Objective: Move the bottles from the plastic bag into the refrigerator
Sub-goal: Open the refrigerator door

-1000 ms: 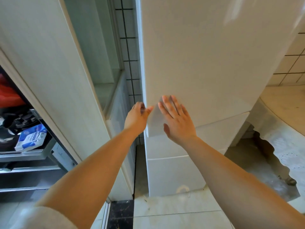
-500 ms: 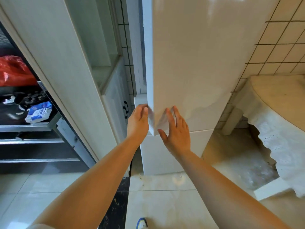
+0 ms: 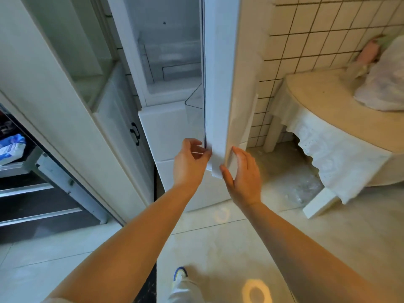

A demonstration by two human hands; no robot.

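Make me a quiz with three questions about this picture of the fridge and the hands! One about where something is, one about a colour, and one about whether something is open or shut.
1. Where is the plastic bag?
A. on the floor
B. on the round table at the right
C. inside the refrigerator

2. What colour is the refrigerator door?
A. white
B. red
C. black

3. How is the refrigerator door?
A. shut tight
B. taken off
C. swung open

Answers:
1. B, the bag lies on the table by the tiled wall.
2. A, its edge and face are white.
3. C, the door stands edge-on between the left hand and right hand, and the refrigerator shows its bare inside.
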